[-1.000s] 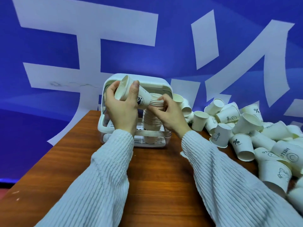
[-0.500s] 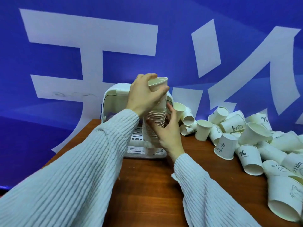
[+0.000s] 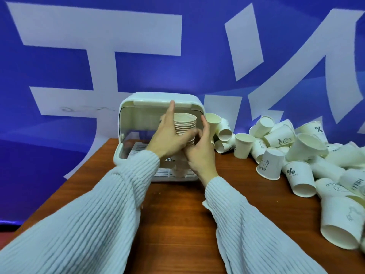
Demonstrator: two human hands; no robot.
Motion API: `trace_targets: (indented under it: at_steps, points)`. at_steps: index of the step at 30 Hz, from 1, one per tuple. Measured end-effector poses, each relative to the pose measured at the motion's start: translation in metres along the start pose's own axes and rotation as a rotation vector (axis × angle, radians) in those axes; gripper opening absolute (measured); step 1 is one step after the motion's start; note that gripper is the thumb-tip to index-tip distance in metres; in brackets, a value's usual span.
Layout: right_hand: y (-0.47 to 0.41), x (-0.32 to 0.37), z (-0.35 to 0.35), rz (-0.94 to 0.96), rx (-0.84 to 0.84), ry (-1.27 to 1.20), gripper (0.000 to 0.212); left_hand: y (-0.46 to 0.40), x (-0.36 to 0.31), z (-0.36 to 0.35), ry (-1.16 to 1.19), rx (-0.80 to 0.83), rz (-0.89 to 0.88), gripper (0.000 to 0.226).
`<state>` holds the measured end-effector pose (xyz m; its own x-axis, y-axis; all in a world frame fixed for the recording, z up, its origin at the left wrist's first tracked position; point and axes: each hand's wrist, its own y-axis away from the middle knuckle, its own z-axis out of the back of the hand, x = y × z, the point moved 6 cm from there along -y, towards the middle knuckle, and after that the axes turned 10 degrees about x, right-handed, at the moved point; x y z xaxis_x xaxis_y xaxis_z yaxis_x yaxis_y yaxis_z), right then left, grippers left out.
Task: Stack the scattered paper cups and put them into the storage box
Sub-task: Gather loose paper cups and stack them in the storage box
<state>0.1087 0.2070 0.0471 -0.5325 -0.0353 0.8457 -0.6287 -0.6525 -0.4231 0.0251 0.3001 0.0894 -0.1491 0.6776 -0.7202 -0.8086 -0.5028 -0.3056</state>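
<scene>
A tall stack of white paper cups [image 3: 185, 123] stands upright in front of the open white storage box [image 3: 158, 99], whose lid is flipped up. My left hand [image 3: 167, 135] holds the stack from the left, index finger pointing up and thumb wrapped across its front. My right hand [image 3: 201, 151] grips the stack's lower part from the right. The stack's bottom is hidden behind my hands. Several loose paper cups [image 3: 272, 163] lie scattered on the table to the right.
The wooden table [image 3: 177, 214] reaches toward me, its left edge running diagonally. The cup pile [image 3: 335, 194] fills the right side up to the frame's edge. A blue wall with large white characters [image 3: 98, 56] stands right behind the box.
My left hand has pushed the single cup down onto the stack, so it now sits nested on top. That hand has slid down to hold the stack's side. My right hand stays on the stack.
</scene>
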Motion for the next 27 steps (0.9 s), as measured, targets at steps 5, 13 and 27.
trace_targets:
  at_steps: [5, 13, 27]
  points:
    - [0.015, -0.008, -0.004, 0.021, -0.013, 0.190, 0.094, 0.007, 0.028, -0.011, 0.122, -0.095, 0.173, 0.088]
    - [0.020, -0.030, -0.001, 0.017, -0.065, 0.117, 0.080, -0.029, 0.025, -0.013, 0.119, -0.129, 0.222, 0.069]
    - [0.019, -0.035, -0.005, 0.027, -0.083, 0.141, 0.073, -0.058, 0.030, -0.037, 0.070, -0.243, 0.268, 0.080]
